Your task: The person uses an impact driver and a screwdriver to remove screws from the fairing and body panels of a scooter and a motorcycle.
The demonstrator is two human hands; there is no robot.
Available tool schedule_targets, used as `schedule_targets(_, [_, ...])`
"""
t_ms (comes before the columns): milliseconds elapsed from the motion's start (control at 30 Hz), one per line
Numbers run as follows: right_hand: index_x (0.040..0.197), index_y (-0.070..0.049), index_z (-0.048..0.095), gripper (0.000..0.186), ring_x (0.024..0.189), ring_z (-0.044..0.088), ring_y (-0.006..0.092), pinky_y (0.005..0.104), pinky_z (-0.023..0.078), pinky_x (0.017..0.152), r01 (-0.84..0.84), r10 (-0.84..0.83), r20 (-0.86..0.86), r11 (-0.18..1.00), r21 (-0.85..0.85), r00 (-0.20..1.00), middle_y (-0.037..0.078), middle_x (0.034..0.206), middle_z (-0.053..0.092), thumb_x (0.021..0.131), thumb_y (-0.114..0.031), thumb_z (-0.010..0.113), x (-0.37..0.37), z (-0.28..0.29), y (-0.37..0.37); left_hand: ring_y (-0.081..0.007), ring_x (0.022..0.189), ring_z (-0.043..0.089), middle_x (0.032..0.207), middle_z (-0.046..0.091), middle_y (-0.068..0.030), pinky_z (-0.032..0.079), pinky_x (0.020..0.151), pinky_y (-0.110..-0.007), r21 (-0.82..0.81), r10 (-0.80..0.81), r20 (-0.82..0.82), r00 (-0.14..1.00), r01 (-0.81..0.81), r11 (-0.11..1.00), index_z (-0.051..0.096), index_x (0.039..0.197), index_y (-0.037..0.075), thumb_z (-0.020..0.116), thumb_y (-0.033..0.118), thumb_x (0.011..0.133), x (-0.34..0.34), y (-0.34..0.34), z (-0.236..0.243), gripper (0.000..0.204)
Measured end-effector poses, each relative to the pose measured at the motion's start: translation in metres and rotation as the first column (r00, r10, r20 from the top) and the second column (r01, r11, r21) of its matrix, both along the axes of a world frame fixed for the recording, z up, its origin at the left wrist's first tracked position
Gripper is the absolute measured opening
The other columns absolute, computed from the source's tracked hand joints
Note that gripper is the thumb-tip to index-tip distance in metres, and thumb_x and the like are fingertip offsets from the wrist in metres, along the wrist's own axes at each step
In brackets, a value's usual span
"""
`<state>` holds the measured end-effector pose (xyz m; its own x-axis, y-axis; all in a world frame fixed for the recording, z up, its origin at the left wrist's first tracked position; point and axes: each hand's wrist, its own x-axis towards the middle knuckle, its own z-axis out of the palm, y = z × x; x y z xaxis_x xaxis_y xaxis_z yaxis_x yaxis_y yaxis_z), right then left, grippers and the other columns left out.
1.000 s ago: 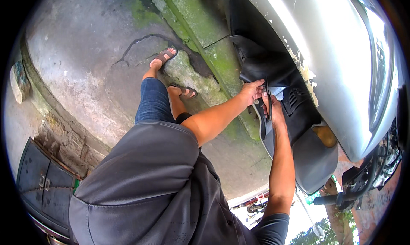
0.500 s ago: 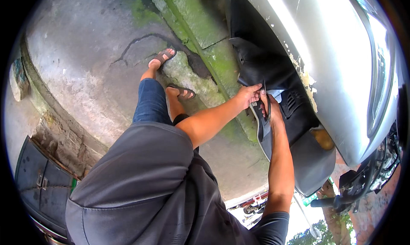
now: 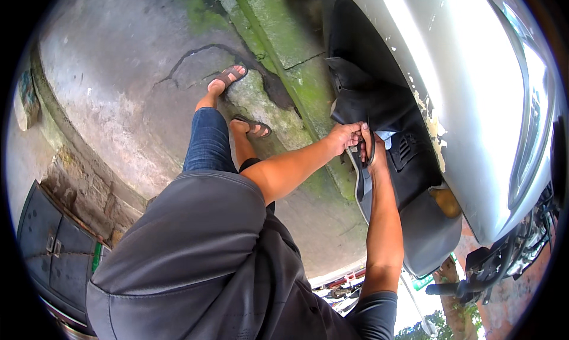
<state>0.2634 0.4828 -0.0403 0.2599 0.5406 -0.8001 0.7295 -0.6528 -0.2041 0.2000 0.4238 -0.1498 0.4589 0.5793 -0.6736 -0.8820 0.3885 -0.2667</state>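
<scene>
My left hand (image 3: 347,135) is closed in a pinch at the lower edge of a creased black panel (image 3: 367,94) inside the silver vehicle body; what its fingers grip is too small to make out. Beside it, fingertips close to the left's, my right hand (image 3: 373,150) grips a thin, dark, curved piece that I cannot identify. A grey-edged trim (image 3: 358,180) runs below both hands, and a black vented piece (image 3: 405,150) lies just to their right. A small light-blue patch shows behind the fingers.
The silver body (image 3: 474,91) with peeling paint fills the right. My sandalled feet stand on cracked concrete (image 3: 136,85) beside a mossy strip (image 3: 308,85). A dark metal cabinet (image 3: 53,251) is at lower left, a black motorcycle part (image 3: 498,257) at lower right.
The vehicle has shifted slightly right and down in view. My left hand has moved a little down and left, and both hands remain together at the same part of the black panel.
</scene>
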Motion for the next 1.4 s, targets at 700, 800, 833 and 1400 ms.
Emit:
schedule_targets(700, [0.077,-0.011,0.058,0.052,0.043,0.042,0.0064,0.0231,0.032,0.038,0.025,-0.024,-0.025,0.997,0.073,0.999,-0.003,0.058,0.049,0.084,-0.061,0.07,-0.009,-0.039,0.017,-0.0122,0.066,0.057,0.077,0.062,0.0007,0.049,0.065,-0.03,0.026,-0.04,0.004,0.999,0.04,0.999,0.066,0.086,0.01,0.08,0.028,0.084,-0.012,-0.01,-0.01,0.023])
schedule_targets(800, [0.079,-0.01,0.059,0.052,0.044,0.043,0.0065,0.0232,0.033,0.039,0.026,-0.023,-0.04,0.997,0.076,0.999,-0.003,0.059,0.05,0.084,-0.061,0.07,-0.016,-0.035,0.018,-0.0122,0.065,0.057,0.076,0.062,-0.0001,0.05,0.065,-0.03,0.017,-0.041,-0.013,0.999,0.041,0.999,0.066,0.086,0.01,0.081,0.028,0.083,-0.017,-0.01,-0.011,0.024])
schedule_targets(833, [0.079,-0.01,0.059,0.053,0.044,0.043,0.0064,0.0234,0.032,0.039,0.037,-0.031,-0.075,0.996,0.084,0.997,-0.002,0.06,0.051,0.082,-0.061,0.072,-0.016,-0.037,0.018,-0.0122,0.066,0.057,0.076,0.062,-0.0002,0.05,0.065,-0.03,0.013,-0.034,-0.012,0.999,0.034,0.999,0.066,0.086,0.01,0.081,0.028,0.083,-0.018,-0.01,-0.011,0.024])
schedule_targets(1400, [0.085,-0.004,0.06,0.057,0.041,0.043,0.008,0.025,0.033,0.034,0.147,-0.126,-0.128,0.974,0.173,0.984,0.001,0.063,0.053,0.079,-0.058,0.077,-0.035,-0.064,0.037,-0.0137,0.066,0.059,0.077,0.063,-0.0029,0.052,0.064,-0.031,0.022,-0.087,-0.045,0.995,0.089,0.996,0.068,0.089,0.006,0.08,0.025,0.085,-0.033,-0.014,-0.016,0.023])
